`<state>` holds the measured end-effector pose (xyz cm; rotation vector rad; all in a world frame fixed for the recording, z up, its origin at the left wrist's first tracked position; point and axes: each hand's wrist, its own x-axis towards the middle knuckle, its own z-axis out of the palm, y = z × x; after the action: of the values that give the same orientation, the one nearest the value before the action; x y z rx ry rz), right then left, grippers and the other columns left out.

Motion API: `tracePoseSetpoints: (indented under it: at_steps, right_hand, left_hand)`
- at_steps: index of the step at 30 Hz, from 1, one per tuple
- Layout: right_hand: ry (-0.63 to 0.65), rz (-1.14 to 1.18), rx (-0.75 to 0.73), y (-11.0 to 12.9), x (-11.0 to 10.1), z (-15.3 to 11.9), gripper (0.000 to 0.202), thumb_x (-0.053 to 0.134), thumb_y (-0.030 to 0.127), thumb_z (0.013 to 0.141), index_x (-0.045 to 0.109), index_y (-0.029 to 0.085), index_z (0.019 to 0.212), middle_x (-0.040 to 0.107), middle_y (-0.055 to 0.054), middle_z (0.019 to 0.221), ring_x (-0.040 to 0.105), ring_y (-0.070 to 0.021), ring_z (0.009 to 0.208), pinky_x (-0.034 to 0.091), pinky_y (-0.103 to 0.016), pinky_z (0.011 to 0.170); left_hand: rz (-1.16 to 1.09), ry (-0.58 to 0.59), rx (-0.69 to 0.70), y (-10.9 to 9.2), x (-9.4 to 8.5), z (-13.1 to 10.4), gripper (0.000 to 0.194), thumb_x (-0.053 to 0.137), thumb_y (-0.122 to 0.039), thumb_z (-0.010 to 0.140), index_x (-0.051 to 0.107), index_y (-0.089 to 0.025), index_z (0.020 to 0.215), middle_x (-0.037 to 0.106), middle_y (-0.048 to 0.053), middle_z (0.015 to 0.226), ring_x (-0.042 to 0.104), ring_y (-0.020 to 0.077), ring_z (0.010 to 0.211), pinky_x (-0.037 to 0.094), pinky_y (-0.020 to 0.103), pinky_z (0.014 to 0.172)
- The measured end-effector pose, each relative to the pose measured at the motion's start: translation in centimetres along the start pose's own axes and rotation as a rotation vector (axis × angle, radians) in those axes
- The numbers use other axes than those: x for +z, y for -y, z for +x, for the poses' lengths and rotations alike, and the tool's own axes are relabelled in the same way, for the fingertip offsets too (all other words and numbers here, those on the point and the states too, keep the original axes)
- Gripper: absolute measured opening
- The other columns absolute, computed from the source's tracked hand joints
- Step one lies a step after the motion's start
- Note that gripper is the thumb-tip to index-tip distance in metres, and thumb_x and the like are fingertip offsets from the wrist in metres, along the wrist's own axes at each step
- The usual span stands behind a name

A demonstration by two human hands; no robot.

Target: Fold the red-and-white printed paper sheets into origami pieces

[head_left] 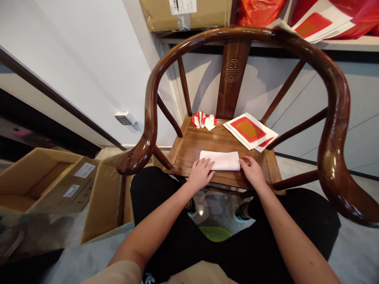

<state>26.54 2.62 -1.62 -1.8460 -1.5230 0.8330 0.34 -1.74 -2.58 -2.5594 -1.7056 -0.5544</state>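
A white sheet of paper (223, 159), folded into a long strip, lies near the front edge of the wooden chair seat (204, 142). My left hand (200, 173) rests on its left part with the fingers stretched out flat. At the right end of the strip, my right hand (252, 170) has thumb and fingers closed on the paper's edge, where a little red shows. Behind, at the back left of the seat, sit folded red-and-white paper pieces (204, 120). Flat white sheets with red and gold squares (250, 131) are stacked at the back right.
The chair's curved armrest (151, 106) surrounds the seat. Open cardboard boxes (103, 197) stand on the floor at left. A closed carton (204, 19), red bags (257, 12) and more printed sheets (322, 23) are on the shelf behind. Something green (215, 233) lies below, between my legs.
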Motion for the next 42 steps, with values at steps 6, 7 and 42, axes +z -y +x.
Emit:
tracePoseSetpoints:
  at_steps: [6, 7, 42]
  right_hand:
    - [0.218, 0.014, 0.099, 0.3, -0.5, -0.2, 0.047, 0.053, 0.063, 0.085, 0.071, 0.020, 0.096, 0.071, -0.004, 0.071, 0.062, -0.0158, 0.056, 0.046, -0.027, 0.056]
    - [0.227, 0.046, 0.113, 0.4, -0.3, -0.2, 0.047, 0.053, 0.062, 0.086, 0.070, 0.019, 0.098, 0.070, -0.004, 0.072, 0.060, -0.0143, 0.052, 0.046, -0.026, 0.053]
    - [0.188, 0.728, -0.343, 14.1, -5.6, 0.6, 0.057, 0.071, 0.040, 0.080, 0.054, 0.032, 0.134, 0.071, -0.004, 0.111, 0.068, -0.0231, 0.094, 0.057, -0.035, 0.077]
  left_hand:
    - [0.019, -0.021, -0.051, -0.6, -0.1, -0.4, 0.036, 0.051, -0.036, 0.096, 0.059, -0.021, 0.128, 0.063, 0.010, 0.127, 0.057, 0.0271, 0.114, 0.042, 0.042, 0.096]
    - [0.020, -0.024, -0.055, -0.8, -0.1, -0.5, 0.035, 0.051, -0.036, 0.096, 0.059, -0.021, 0.128, 0.064, 0.010, 0.125, 0.058, 0.0269, 0.112, 0.042, 0.042, 0.094]
    - [-1.242, -0.143, -0.422, -2.1, -11.8, 11.0, 0.042, 0.070, -0.054, 0.079, 0.069, -0.013, 0.079, 0.064, 0.002, 0.072, 0.053, 0.0121, 0.061, 0.039, 0.022, 0.053]
